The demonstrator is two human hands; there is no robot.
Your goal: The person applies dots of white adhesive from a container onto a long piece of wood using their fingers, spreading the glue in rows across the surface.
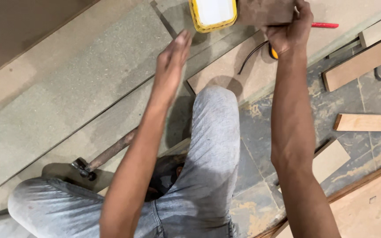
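My right hand [290, 31] grips a small brown board piece [263, 11] at the top of the view, with a red pencil [325, 25] sticking out to the right of the fist. My left hand [173, 61] is raised flat with fingers together, holding nothing, above a large greenish board [67, 97]. A yellow-rimmed white container [212, 13] sits just left of the held piece. I sit on the floor in grey jeans, one knee [214, 114] up between my arms.
A hammer [104, 156] with a wooden handle lies by my left leg. Wood strips [364, 61] and offcuts [369, 122] lie on the stained floor at right. A black cable [250, 55] and a yellow tool part [272, 53] show under my right wrist.
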